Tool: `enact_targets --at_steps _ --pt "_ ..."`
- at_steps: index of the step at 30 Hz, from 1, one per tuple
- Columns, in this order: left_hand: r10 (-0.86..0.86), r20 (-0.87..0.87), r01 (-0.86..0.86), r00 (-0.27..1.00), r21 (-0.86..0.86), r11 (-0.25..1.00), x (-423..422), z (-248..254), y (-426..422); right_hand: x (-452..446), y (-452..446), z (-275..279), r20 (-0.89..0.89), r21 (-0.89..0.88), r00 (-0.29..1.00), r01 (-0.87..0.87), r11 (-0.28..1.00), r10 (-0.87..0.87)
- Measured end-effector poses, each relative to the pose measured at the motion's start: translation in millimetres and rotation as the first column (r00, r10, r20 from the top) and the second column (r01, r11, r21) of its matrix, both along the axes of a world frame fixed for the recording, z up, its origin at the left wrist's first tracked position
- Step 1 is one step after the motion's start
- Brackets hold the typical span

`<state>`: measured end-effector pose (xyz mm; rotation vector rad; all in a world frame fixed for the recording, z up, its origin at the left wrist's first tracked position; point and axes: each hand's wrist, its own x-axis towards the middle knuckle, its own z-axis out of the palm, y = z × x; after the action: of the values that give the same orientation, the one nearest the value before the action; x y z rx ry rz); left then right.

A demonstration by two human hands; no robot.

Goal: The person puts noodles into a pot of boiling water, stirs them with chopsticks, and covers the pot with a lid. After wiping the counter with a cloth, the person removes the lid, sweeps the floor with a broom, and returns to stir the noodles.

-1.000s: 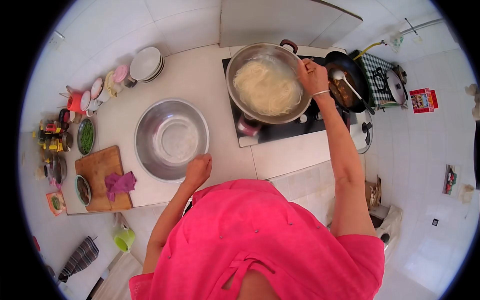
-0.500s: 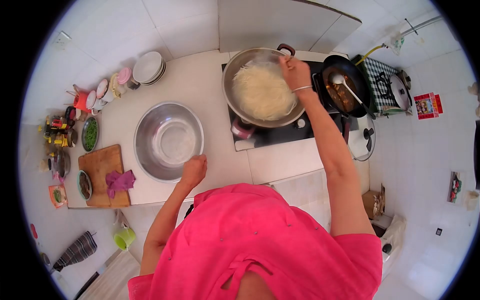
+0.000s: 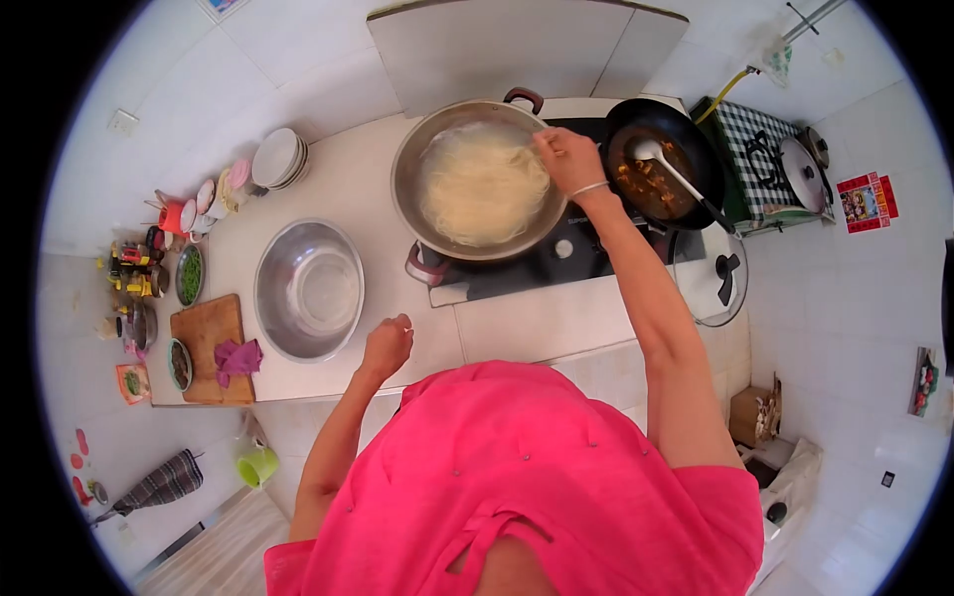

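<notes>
A wide steel pot (image 3: 406, 204) of pale noodles (image 3: 485, 194) in water stands on the black stove. My right hand (image 3: 568, 161) is over the pot's right rim, with its fingers pinched together; anything between them is too small to make out. My left hand (image 3: 389, 346) is closed in a loose fist above the counter's front edge, to the right of a steel basin (image 3: 325, 289) and apart from it. What it may hold is hidden. The basin has nothing in it.
Right of the pot sits a black wok (image 3: 708, 159) with brown sauce and a ladle (image 3: 668, 167). A glass lid (image 3: 710, 298) lies before it. On the left are a cutting board (image 3: 207, 328) with a purple cloth (image 3: 237, 360), a dish of greens (image 3: 190, 275) and stacked bowls (image 3: 279, 157).
My left hand has come away from the basin's rim. My right hand stays pinched near the pot's right rim. The whole view has shifted, moving the pot and basin leftward in frame.
</notes>
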<state>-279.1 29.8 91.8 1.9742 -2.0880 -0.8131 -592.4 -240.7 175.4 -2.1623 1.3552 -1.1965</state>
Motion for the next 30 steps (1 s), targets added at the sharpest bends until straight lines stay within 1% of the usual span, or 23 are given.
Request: enact_targets --at_steps 1,4,6,7,8,9,10,11,12,14,16,17,18,19,20,21,22,23,24,26,29,30 --pt "0.007 0.006 -0.008 1.0 0.026 1.0 -7 0 -1 -9 2 15 0.039 -0.053 0.999 0.033 0.998 -0.031" --pt "0.0 0.022 -0.002 1.0 0.097 0.995 -25 -3 2 -45 14 52 0.36 0.206 0.932 -0.028 0.978 -0.049" --pt "-0.032 0.021 0.029 0.999 0.116 0.993 -34 -7 5 -77 35 86 0.535 0.291 0.834 -0.03 0.956 -0.137" --pt "-0.051 0.037 0.047 0.998 0.1 0.994 -36 -13 7 -101 44 99 0.52 0.261 0.839 0.023 0.965 -0.161" --pt "-0.05 0.074 0.04 0.996 0.129 0.991 -38 -17 10 -134 54 113 0.499 0.229 0.844 0.091 0.969 -0.197" --pt "-0.065 0.103 0.049 0.993 0.154 0.987 -40 -22 10 -168 68 130 0.411 0.163 0.87 0.222 0.961 -0.271" --pt "-0.071 0.074 0.061 0.995 0.132 0.989 -41 -25 12 -202 83 145 0.322 0.087 0.878 0.345 0.935 -0.354" --pt "-0.076 0.046 0.07 0.996 0.113 0.991 -43 -27 15 -239 97 157 0.296 -0.003 0.862 0.432 0.902 -0.412" --pt "-0.051 0.059 0.041 0.997 0.157 0.987 -45 -27 16 -273 110 164 0.274 -0.093 0.842 0.505 0.858 -0.465" --pt "-0.011 0.083 -0.009 0.996 0.231 0.973 -51 -27 18 -336 131 161 0.292 -0.194 0.711 0.699 0.689 -0.639" --pt "0.027 0.104 -0.056 0.994 0.293 0.954 -55 -26 19 -384 140 131 0.054 -0.093 0.548 0.835 0.542 -0.835" --pt "0.033 0.107 -0.066 0.994 0.326 0.943 -54 -29 19 -407 142 105 -0.074 -0.058 0.452 0.888 0.457 -0.889" --pt "0.028 0.071 -0.051 0.997 0.333 0.942 -56 -27 17 -438 143 59 -0.326 -0.132 0.352 0.902 0.411 -0.877" --pt "0.033 0.038 -0.044 0.999 0.336 0.941 -57 -25 16 -458 138 10 -0.547 -0.213 0.221 0.896 0.39 -0.807" --pt "0.043 0.006 -0.042 0.999 0.34 0.94 -57 -22 14 -450 137 -16 -0.658 -0.035 0.236 0.939 0.342 -0.715" --pt "0.024 0.028 -0.032 0.999 0.319 0.947 -60 -18 10 -440 139 -40 -0.75 0.133 0.269 0.956 0.261 -0.604" --pt "0.006 0.05 -0.021 0.999 0.301 0.953 -65 -12 6 -438 142 -70 -0.779 0.204 0.321 0.942 0.266 -0.538" --pt "-0.012 0.073 -0.009 0.997 0.285 0.958 -68 -9 2 -430 142 -83 -0.843 0.257 0.34 0.935 0.243 -0.417" --pt "-0.009 0.08 -0.013 0.997 0.266 0.964 -68 -9 -1 -422 142 -92 -0.818 0.301 0.387 0.918 0.257 -0.426" --pt "-0.004 0.092 -0.017 0.996 0.23 0.973 -65 -12 -3 -409 140 -105 -0.797 0.268 0.378 0.92 0.286 -0.472" --pt "0.015 0.047 -0.025 0.999 0.217 0.976 -63 -12 -5 -408 137 -112 -0.703 0.365 0.453 0.892 0.268 -0.549" --pt "0.009 0.025 -0.014 1.0 0.207 0.978 -61 -13 -4 -408 138 -112 -0.709 0.35 0.435 0.9 0.259 -0.555"
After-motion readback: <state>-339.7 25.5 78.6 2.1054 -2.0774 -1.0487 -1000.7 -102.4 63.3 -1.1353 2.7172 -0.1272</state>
